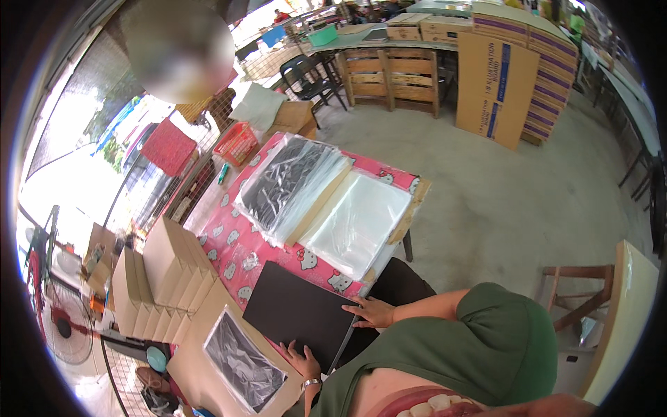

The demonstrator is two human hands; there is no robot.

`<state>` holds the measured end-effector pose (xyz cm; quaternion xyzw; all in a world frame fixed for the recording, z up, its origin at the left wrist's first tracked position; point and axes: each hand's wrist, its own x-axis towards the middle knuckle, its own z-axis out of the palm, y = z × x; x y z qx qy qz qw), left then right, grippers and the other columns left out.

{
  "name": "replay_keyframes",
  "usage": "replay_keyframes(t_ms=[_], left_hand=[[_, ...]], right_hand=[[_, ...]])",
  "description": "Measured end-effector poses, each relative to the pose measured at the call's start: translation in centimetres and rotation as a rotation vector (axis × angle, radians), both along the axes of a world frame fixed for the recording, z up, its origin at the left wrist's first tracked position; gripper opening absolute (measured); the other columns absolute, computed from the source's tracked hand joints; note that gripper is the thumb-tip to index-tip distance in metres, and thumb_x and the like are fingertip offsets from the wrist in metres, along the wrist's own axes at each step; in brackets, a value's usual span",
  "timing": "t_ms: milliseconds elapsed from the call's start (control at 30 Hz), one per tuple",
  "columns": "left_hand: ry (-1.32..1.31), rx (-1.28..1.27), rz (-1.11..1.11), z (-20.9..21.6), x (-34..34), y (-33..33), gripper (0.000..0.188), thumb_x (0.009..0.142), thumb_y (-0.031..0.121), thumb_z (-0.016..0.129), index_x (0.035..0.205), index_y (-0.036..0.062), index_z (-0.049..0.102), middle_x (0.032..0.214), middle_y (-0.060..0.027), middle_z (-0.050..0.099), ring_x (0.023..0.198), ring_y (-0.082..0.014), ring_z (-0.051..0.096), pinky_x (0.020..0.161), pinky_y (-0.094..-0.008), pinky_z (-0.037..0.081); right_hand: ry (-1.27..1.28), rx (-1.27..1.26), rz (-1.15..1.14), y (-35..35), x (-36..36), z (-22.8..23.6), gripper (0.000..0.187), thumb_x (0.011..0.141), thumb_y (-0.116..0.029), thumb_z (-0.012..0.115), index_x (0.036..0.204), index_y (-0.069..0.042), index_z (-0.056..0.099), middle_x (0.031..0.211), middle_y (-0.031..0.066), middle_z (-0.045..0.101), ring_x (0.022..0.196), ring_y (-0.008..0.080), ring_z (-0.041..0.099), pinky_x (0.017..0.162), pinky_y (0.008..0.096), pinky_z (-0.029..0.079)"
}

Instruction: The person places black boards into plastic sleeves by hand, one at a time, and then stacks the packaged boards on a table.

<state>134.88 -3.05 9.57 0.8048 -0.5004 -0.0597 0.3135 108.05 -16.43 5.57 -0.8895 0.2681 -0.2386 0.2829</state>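
Observation:
A stack of black boards or sheets (295, 309) lies on the near part of the table, in front of me. My left hand (303, 359), with a watch on its wrist, rests on its lower edge with fingers spread. My right hand (370, 311) lies at its right corner, fingers stretched out over the edge. Beside the stack, on brown cardboard, is a plastic-wrapped black pack (244, 361). Farther off are a pile of clear plastic sleeves (358, 219) and another wrapped black pack (288, 182).
A pink patterned cover (226, 240) lies on the table. Folded brown cartons (167, 278) stand at the left, near a fan (66, 333). An orange basket (236, 144) sits at the table's far end. Tall cardboard boxes (497, 90) stand at the back, a wooden stool (580, 295) at the right.

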Motion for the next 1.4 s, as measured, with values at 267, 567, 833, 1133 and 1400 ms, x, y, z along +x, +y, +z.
replay_keyframes(t_ms=[267,567,833,1133,1400], left_hand=[[-0.117,0.031,-0.040,-1.1,0.9,0.5,0.040,0.082,0.015,0.056,0.117,0.0001,0.046,0.142,-0.0251,0.025,0.129,-0.0426,0.028,0.105,-0.0490,0.028],[-0.018,-0.019,-0.044,-1.1,0.7,0.1,0.040,0.081,0.017,0.056,0.116,-0.0009,0.046,0.142,-0.0250,0.024,0.129,-0.0426,0.027,0.105,-0.0500,0.027],[-0.071,-0.054,-0.036,-1.8,1.1,0.5,0.043,0.081,0.016,0.058,0.118,-0.0014,0.046,0.137,-0.0243,0.031,0.127,-0.0408,0.030,0.103,-0.0485,0.028],[0.621,-0.260,0.297,-5.4,-2.5,6.7,0.044,0.085,0.019,0.060,0.120,-0.0024,0.045,0.110,-0.0139,0.052,0.095,-0.0215,0.051,0.079,-0.0333,0.043],[1.157,0.017,0.369,-5.4,-1.8,6.7,0.044,0.088,0.038,0.056,0.109,-0.0013,0.054,0.097,-0.0110,0.062,0.078,-0.0230,0.060,0.066,-0.0375,0.049]], right_hand=[[-0.022,-0.114,0.006,-0.5,-0.4,-0.5,0.062,0.088,-0.041,0.052,0.141,-0.024,0.026,0.132,0.0246,0.034,0.100,0.0420,0.054,0.085,0.0455,0.047],[-0.028,-0.034,0.010,-1.4,-0.8,0.2,0.056,0.084,-0.045,0.056,0.135,-0.032,0.039,0.122,0.0184,0.047,0.089,0.0367,0.060,0.078,0.0411,0.050],[-0.065,0.054,0.013,-1.1,-0.7,-0.6,0.056,0.082,-0.037,0.061,0.134,-0.031,0.043,0.129,0.0193,0.043,0.101,0.0376,0.056,0.087,0.0417,0.046],[-0.378,0.625,-0.198,0.4,0.4,1.8,0.039,0.084,-0.018,0.061,0.120,-0.004,0.053,0.113,0.0141,0.053,0.096,0.0247,0.056,0.083,0.0320,0.045],[-0.153,0.432,-0.426,-1.4,2.8,0.4,0.032,0.085,-0.020,0.059,0.111,-0.001,0.057,0.106,0.0186,0.056,0.103,0.0308,0.052,0.090,0.0378,0.040]])
